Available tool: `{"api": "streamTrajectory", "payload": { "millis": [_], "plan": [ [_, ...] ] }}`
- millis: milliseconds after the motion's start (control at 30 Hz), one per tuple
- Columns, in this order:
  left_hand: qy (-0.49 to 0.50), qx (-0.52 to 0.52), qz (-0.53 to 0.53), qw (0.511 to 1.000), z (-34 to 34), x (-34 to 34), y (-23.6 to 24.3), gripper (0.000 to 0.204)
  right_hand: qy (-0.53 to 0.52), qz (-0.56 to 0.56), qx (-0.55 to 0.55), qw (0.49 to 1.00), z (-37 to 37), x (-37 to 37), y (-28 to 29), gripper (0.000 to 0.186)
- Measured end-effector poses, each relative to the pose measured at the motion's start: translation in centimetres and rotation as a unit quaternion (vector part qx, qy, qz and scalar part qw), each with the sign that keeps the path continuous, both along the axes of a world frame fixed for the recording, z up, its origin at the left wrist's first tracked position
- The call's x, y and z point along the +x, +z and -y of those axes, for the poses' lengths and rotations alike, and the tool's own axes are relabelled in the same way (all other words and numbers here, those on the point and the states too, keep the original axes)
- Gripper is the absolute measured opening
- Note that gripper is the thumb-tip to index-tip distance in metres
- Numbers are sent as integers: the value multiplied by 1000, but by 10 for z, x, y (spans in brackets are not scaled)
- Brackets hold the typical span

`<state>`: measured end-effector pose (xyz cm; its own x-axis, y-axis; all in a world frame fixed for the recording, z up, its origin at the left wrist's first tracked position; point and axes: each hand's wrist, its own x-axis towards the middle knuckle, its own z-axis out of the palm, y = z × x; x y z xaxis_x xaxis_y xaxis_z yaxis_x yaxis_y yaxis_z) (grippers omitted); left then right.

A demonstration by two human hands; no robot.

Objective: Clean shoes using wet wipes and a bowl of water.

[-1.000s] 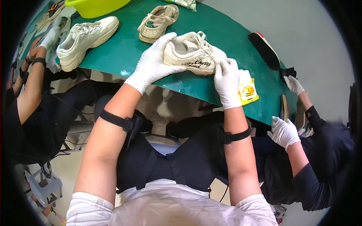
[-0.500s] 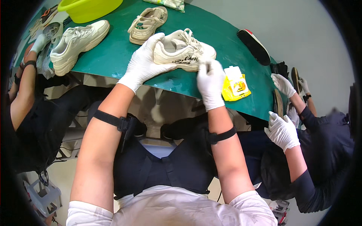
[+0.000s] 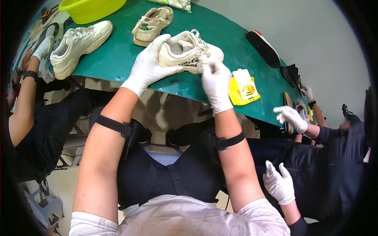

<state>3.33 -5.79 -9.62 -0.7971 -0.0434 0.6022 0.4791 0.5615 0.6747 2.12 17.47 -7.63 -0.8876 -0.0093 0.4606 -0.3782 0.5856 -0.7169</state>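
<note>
My white-gloved left hand (image 3: 145, 67) grips the heel end of a cream lace-up sneaker (image 3: 178, 55) with dark lettering on its side, held at the table's front edge. My gloved right hand (image 3: 215, 82) is at the shoe's front, below the laces, its fingers pinched together; what is between them is blurred. Just right of that hand lies a yellow soft pack (image 3: 245, 95) with a white lid. A white sneaker (image 3: 78, 47) stands to the left, and another worn sneaker (image 3: 151, 25) sits behind the held one.
The curved green table (image 3: 106, 59) also bears a yellow-green basin (image 3: 88, 10), a packet (image 3: 173, 4), a dark-soled shoe (image 3: 263, 49) and dark items (image 3: 289, 74) at right. A co-worker's arm (image 3: 27, 98) is at left; another co-worker's gloved hands (image 3: 278, 185) are at right. A grey stool (image 3: 43, 204) stands lower left.
My right hand has moved left along the shoe and a little down from the laces, still pinched. The view has shifted slightly. The co-worker's hands at right have moved, one now lower.
</note>
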Motion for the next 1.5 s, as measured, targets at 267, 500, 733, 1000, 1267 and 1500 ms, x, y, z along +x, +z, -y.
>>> {"api": "streamTrajectory", "payload": {
  "millis": [267, 500, 733, 1000, 1267, 1500],
  "plan": [
    [-11, 8, 24, 1000, -5, -1, 2, 96, -111, -119, 25, 986, 13, -6, -13, 13],
    [0, 8, 18, 1000, 0, -2, -1, 94, 31, -85, -9, 996, 21, 12, -1, 11],
    [-24, 8, 28, 999, -5, -5, 0, 96, -97, 42, -15, 994, -37, -20, 1, 16],
    [6, 18, 54, 998, -2, -1, 1, 98, -7, -102, -49, 994, 60, 28, -20, 9],
    [-9, 19, 47, 999, -5, 0, 2, 98, -69, -37, -70, 995, -36, -13, -8, 13],
    [-1, 10, 53, 999, -4, -1, 2, 100, -62, -126, 8, 990, 38, 11, -15, 12]
  ]
}}
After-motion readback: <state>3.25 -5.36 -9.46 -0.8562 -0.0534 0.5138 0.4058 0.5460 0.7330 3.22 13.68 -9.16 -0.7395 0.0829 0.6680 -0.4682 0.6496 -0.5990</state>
